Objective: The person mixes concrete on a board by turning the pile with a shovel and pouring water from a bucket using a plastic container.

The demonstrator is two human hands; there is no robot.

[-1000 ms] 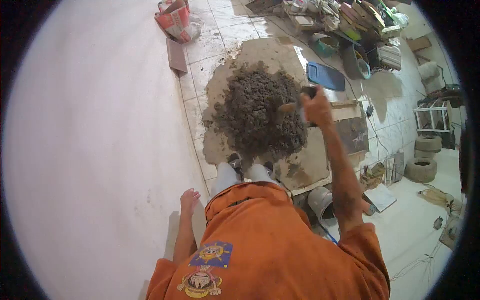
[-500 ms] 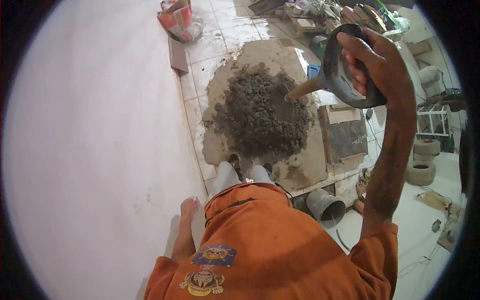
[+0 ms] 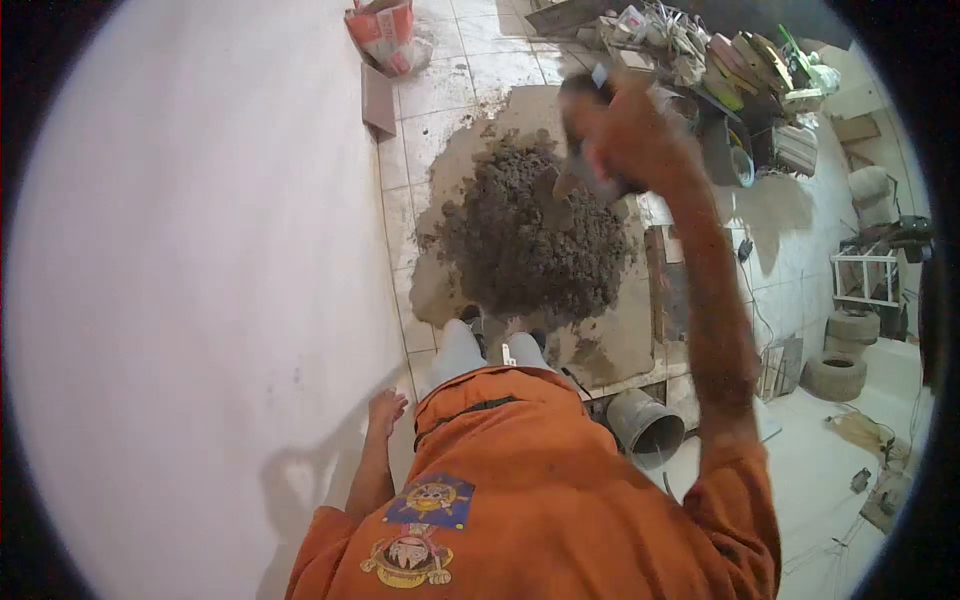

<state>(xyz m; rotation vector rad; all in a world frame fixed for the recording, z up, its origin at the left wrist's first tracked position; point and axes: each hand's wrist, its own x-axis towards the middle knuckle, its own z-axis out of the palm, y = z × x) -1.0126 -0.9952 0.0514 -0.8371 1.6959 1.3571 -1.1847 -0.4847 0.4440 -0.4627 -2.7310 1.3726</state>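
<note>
Fingers (image 3: 601, 160) around handle (image 3: 580, 104), bucket (image 3: 630, 412) dark inside

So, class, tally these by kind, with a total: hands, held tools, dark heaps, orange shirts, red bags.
Hands: 2 (left hand, right hand)
Held tool: 1
Dark heap: 1
Orange shirt: 1
Red bag: 1
Total: 6

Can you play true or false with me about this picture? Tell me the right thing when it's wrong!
1. The right hand holds a dark handle. True.
2. The left hand holds a brush. False: nothing shows in the left hand.
3. The shirt is green. False: the shirt is orange.
4. A dark, lumpy pile lies in front of the shoes. True.
5. The red and white bag sits on the pile. False: the bag is beyond it, by the wall.
</note>
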